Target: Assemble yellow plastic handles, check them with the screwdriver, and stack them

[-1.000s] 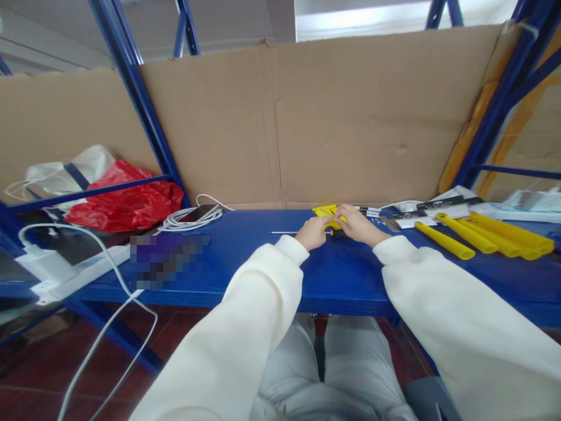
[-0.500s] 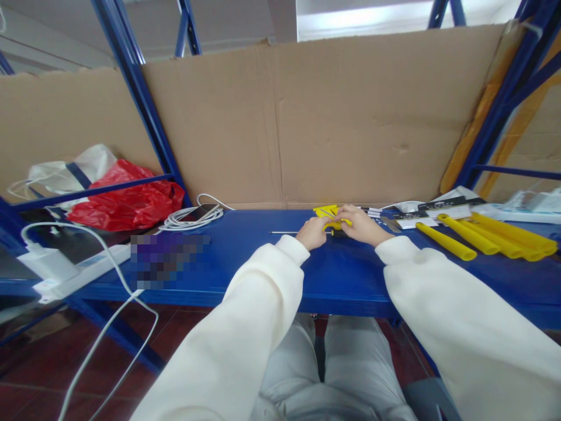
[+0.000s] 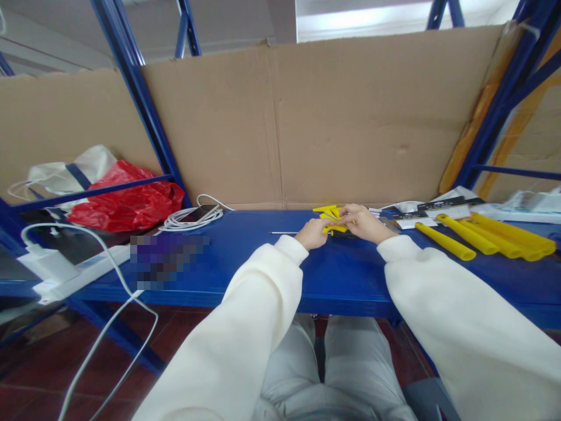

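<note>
My left hand [image 3: 312,234] is closed on a small yellow plastic piece [image 3: 329,228] over the middle of the blue bench. Close beside it, my right hand [image 3: 363,223] has its fingertips pinched together at that piece; whatever lies between them is too small to make out. Just behind the fingers are more yellow plastic pieces [image 3: 323,209]. A screwdriver [image 3: 280,233] lies flat under the hands, its thin metal shaft pointing left and its handle mostly covered.
Several long yellow tubes [image 3: 447,241] lie at the right, near black-and-white packets [image 3: 442,210]. On the left are a coiled white cable [image 3: 186,220], a power strip [image 3: 99,266] and a red plastic bag [image 3: 131,199]. A cardboard sheet [image 3: 333,123] stands along the back.
My right fingers have drawn slightly up and back from the yellow piece, which now sits at another angle. My left hand has barely moved.
</note>
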### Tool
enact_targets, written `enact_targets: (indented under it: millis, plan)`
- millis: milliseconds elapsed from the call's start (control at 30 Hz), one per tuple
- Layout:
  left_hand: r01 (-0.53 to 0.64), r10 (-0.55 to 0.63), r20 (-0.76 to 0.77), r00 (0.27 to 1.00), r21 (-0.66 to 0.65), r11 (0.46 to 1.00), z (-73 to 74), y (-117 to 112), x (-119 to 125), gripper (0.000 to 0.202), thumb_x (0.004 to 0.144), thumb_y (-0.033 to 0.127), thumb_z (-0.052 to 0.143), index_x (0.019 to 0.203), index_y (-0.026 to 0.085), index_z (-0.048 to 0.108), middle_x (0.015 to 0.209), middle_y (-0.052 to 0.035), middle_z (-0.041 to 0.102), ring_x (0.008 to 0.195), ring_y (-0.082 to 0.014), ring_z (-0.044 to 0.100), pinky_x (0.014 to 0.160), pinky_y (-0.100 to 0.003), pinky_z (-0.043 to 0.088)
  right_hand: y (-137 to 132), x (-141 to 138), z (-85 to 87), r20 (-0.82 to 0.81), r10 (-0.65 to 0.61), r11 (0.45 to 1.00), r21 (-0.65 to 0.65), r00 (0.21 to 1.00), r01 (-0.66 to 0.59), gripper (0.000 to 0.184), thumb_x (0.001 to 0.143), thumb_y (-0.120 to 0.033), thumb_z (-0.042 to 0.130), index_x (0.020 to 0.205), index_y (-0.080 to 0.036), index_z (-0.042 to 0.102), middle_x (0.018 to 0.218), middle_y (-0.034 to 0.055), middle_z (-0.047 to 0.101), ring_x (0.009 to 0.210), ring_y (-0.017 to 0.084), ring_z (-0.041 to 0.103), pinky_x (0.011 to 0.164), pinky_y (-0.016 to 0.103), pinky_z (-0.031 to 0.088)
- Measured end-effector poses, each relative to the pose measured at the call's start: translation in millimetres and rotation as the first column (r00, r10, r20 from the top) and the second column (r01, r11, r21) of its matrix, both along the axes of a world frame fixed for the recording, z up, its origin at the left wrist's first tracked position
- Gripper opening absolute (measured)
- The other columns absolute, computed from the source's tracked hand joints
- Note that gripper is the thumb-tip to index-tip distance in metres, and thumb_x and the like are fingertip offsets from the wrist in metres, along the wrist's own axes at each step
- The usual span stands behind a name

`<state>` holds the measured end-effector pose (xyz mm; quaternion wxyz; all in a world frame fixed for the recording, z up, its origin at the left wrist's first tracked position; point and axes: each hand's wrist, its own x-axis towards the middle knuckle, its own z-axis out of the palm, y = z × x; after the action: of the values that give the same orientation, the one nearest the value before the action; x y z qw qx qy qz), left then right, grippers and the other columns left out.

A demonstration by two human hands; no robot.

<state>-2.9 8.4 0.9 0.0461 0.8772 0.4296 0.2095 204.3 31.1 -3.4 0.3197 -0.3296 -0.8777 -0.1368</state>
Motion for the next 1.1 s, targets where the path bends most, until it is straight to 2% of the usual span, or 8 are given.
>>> enact_targets:
  millis: [333,733,867,967,1100]
  plan:
    - [0.076,-0.071,0.104,0.992,-0.039,0.996,-0.9,4.7,-2.0,0.047,0.079,0.002,0.062,0.122,0.018,0.072,0.127,-0.0075,0.072,0.119,-0.0205,0.067,0.105,-0.032,0.049,5.0,3.0,-1.5,-0.082,0.075,0.996,-0.032,0.994,-0.078,0.042,0.074,-0.002,0.048,0.078,-0.027,0.081,0.091,0.0065,0.069,0.09,0.021,0.066,0.087,0.038,0.053]
    - [0.055,-0.056,0.036,0.998,0.024,0.998,-0.4,1.8,-5.3,0.05,0.082,0.003,0.06,0.127,0.023,0.069,0.127,-0.0055,0.072,0.12,-0.0206,0.066,0.104,-0.033,0.05,-0.5,-4.3,-2.8,-0.228,0.066,0.982,-0.161,0.971,-0.104,0.031,0.08,-0.009,0.051,0.079,-0.024,0.078,0.092,0.0064,0.068,0.089,0.02,0.067,0.091,0.04,0.055]
    - [0.018,-0.019,0.047,0.999,0.025,1.0,2.8,0.9,-4.8,0.049,0.083,0.002,0.057,0.127,0.019,0.069,0.129,-0.0086,0.071,0.12,-0.0216,0.067,0.106,-0.034,0.049,3.4,-3.1,-5.2,-0.295,0.017,0.988,-0.142,0.955,-0.062,0.02,0.081,-0.014,0.054,0.082,-0.02,0.073,0.092,0.0084,0.069,0.088,0.022,0.066,0.087,0.04,0.055]
    - [-0.003,0.001,0.052,0.999,0.035,0.999,4.1,0.5,-4.7,0.047,0.085,0.003,0.055,0.128,0.018,0.068,0.131,-0.0098,0.069,0.121,-0.0219,0.066,0.107,-0.035,0.048,5.9,-1.2,-6.2,-0.325,-0.059,0.985,-0.175,0.944,0.002,0.009,0.081,-0.022,0.06,0.077,-0.02,0.069,0.088,0.0088,0.068,0.085,0.023,0.065,0.085,0.041,0.054]
    - [-0.006,-0.001,0.087,0.996,0.076,0.997,3.1,2.3,-4.6,0.048,0.085,0.002,0.055,0.128,0.019,0.067,0.131,-0.0097,0.069,0.122,-0.0215,0.065,0.107,-0.034,0.048,5.2,-0.8,-4.2,-0.383,-0.121,0.947,-0.321,0.916,-0.01,0.023,0.082,-0.035,0.063,0.065,-0.02,0.065,0.082,0.0074,0.068,0.082,0.022,0.064,0.085,0.04,0.052]
